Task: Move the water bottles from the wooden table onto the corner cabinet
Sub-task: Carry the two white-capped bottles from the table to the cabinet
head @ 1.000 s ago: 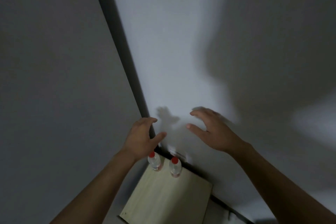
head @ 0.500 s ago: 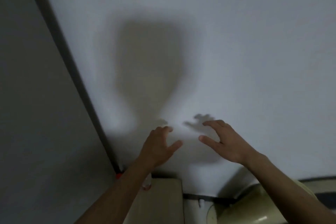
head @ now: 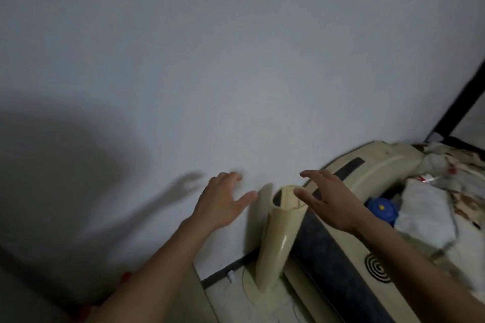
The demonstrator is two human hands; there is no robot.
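Turning off the cabinet corner, both hands empty, fingers spread.

Left hand [head: 223, 202] and right hand [head: 328, 199] hang in front of the wall [head: 236, 60], gripping nothing. Bottles: only red caps [head: 125, 276] show, low left under the left forearm, so left hand is nearer; bodies hidden, axis can't tell. Wooden table not in view. Cream post [head: 275, 238] and bed clutter [head: 420, 207] crowd the right; open room lies left.
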